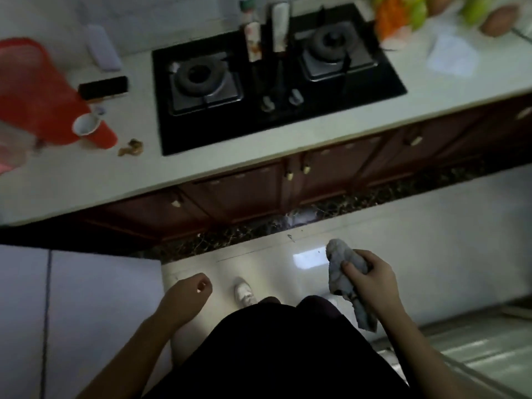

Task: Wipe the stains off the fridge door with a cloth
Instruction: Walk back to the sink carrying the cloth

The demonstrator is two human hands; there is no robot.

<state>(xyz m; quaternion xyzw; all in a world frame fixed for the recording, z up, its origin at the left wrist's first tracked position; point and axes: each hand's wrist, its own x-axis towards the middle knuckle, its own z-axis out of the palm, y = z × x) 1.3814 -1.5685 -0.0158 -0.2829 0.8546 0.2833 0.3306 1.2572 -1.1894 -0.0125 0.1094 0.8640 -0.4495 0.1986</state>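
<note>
Low at the right of the head view, your right hand [371, 279] grips the cloth [342, 272], a crumpled grey-white rag. The fingers and thumb are curled round its middle, one end sticks up past the thumb and the other hangs below the wrist. The cloth is held in the air above the glossy pale floor [403, 240], touching no surface. Your left hand [191, 289] is out in front of you on the other side, fingers drawn in narrow to a fist and holding nothing. Between the hands, one white shoe [244, 292] shows on the floor.

A pale bluish panel [86, 312] with a dark vertical seam fills the lower left. It may be the fridge door, though the dim, blurred picture does not settle it; neither hand touches it.

Across the upper half runs the white table [259, 174], with dark red cabinet doors [244, 194] under it. A black two-burner hob [273, 82] is set into it. To the hob's left stand a red container [37, 90] and a small white cup [85, 125], and blurred fruit [417, 12] lies at the far right.
</note>
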